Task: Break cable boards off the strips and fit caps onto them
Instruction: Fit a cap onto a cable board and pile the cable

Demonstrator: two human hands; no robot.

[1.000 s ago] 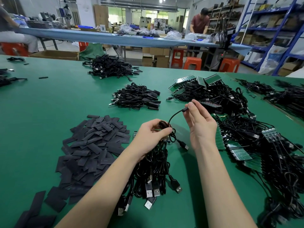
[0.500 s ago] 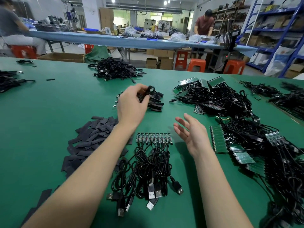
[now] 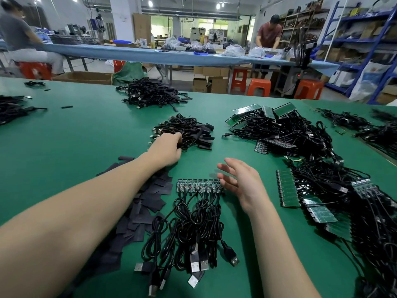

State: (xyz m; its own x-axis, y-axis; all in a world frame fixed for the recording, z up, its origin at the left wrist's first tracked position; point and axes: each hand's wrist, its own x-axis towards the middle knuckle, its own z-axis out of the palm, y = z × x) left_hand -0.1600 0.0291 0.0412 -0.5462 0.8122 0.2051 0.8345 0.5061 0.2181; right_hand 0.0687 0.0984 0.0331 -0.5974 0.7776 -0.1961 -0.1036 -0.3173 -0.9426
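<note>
Your left hand (image 3: pixel 167 150) is now reaching into the finished cable pile (image 3: pixel 187 131), its grip hidden — your right hand (image 3: pixel 240 182) is hovering spread beside the board strip (image 3: pixel 198 186), ready for the next.

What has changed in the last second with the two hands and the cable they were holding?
The left hand carried the capped cable away from the person to the small pile of finished cables and now rests at its edge; its fingers are hidden, so the grip is unclear. The right hand let go of the cable end and hovers open beside the strip of boards. The strip, the caps and the other piles stayed put.
</note>
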